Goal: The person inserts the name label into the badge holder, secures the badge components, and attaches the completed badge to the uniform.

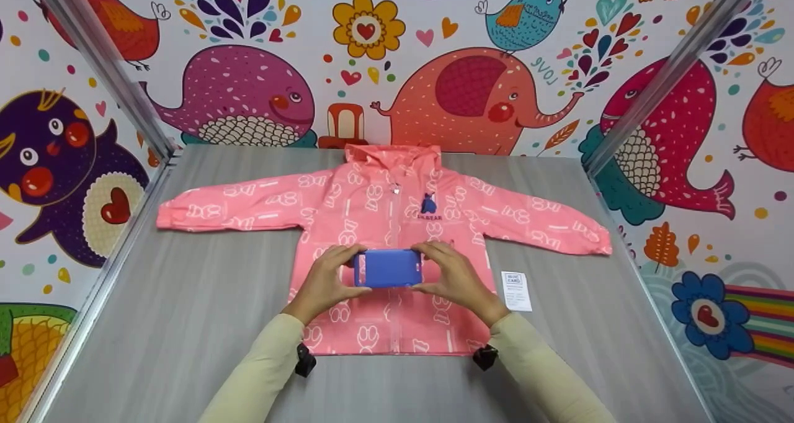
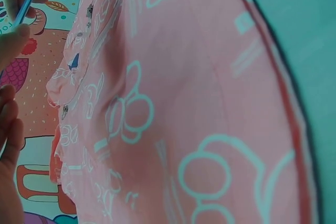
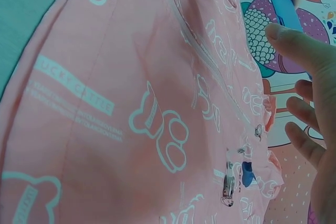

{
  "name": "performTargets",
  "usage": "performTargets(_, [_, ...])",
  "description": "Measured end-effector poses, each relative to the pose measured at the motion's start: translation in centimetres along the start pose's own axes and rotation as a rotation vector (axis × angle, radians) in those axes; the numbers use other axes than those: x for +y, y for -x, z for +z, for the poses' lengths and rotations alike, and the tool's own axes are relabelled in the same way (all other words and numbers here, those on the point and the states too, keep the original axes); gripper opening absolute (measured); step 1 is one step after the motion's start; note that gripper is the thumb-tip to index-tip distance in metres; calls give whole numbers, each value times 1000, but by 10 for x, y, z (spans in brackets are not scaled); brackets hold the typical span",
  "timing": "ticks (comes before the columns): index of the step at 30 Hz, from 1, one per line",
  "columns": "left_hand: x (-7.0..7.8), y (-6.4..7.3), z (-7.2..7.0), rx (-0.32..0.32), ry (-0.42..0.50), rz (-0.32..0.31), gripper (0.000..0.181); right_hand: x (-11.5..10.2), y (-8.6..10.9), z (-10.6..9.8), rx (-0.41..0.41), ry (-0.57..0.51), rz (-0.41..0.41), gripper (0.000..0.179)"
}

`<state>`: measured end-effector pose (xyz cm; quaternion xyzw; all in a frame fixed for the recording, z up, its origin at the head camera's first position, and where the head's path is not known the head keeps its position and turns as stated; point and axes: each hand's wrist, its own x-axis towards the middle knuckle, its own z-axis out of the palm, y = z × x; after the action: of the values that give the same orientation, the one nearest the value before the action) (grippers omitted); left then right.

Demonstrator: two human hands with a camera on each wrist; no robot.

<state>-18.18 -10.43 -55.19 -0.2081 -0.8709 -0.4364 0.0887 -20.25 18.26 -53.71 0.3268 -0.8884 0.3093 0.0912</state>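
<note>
Both hands hold a thin blue phone case [image 1: 389, 268] lengthwise above a pink hooded jacket [image 1: 347, 206]. My left hand [image 1: 324, 281] pinches its left end between thumb and fingers; my right hand [image 1: 458, 281] grips the right end the same way. Pink shows through cut-outs near the case's ends. In the left wrist view the case [image 2: 27, 4] appears edge-on, and in the right wrist view the case [image 3: 283, 3] slants at the top. The jacket lies flat, sleeves spread, with white line prints, a front zipper and a dark blue chest motif [image 1: 428, 203].
A white printed card [image 1: 516, 291] lies right of the jacket's hem on the grey table [image 1: 223, 286]. On the jacket's chest is a small shiny metal piece [image 3: 228, 184]. Metal frame bars [image 1: 118, 82] and cartoon-printed walls [image 1: 397, 13] enclose the table's back and sides.
</note>
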Motion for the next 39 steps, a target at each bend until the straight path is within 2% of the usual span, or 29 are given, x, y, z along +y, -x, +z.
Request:
performTargets(5, [-2, 0, 0, 17, -15, 27, 76, 1, 0, 0, 3, 0, 5, 78])
performTargets(12, [-2, 0, -1, 15, -9, 12, 76, 2, 0, -1, -16, -27, 28, 78])
performTargets(19, [-2, 1, -2, 24, -16, 17, 77, 2, 1, -1, -2, -10, 11, 79])
performTargets(39, [-1, 1, -6, 3, -76, -5, 79, 4, 1, -2, -1, -27, 18, 78])
